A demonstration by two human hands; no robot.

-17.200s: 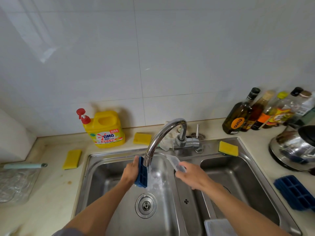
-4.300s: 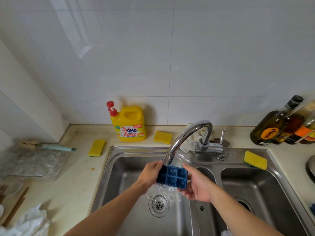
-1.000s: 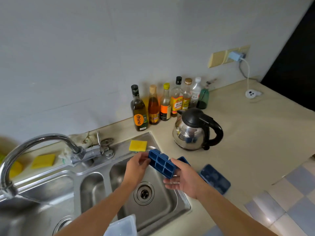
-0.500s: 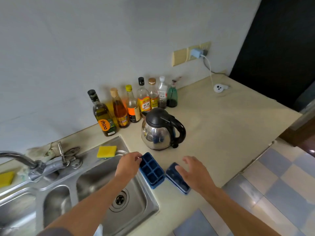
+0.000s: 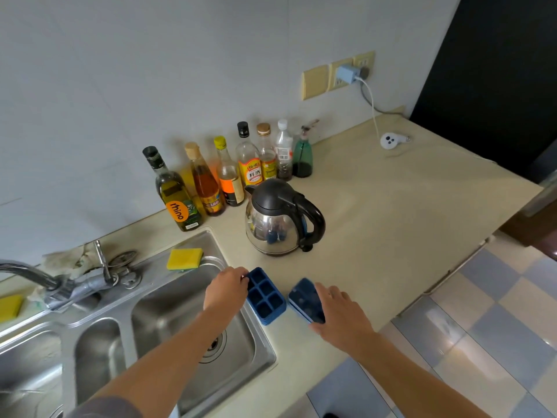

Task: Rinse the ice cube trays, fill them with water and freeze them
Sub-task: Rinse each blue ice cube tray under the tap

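The blue plastic ice cube tray (image 5: 266, 295) sits cells-up, its square pockets in two columns, on the cream countertop (image 5: 391, 221) right at the rim of the stainless steel sink (image 5: 259, 342). Ridged lines along its near edge look like more trays stacked beneath, though I cannot count them. Just beside it on the right lies a second blue tray (image 5: 304, 298), smooth and glossy on top. The left hand (image 5: 226, 289) reaches across the right basin, knuckles up, with its fingers curled over the cell tray's left edge and pinching it. The right hand (image 5: 340, 312) comes in palm down, fingers straight and a little spread, laid against the smooth tray's near right side. So that is two hands and two blue trays side by side. Behind them stands one steel electric kettle with a black lid and handle (image 5: 283, 220), and seven bottles (image 5: 229, 173) line the wall. There are two yellow sponges, one on the sink's back ledge (image 5: 184, 258) and one at the far left (image 5: 9, 307), near the single chrome faucet (image 5: 60, 285).
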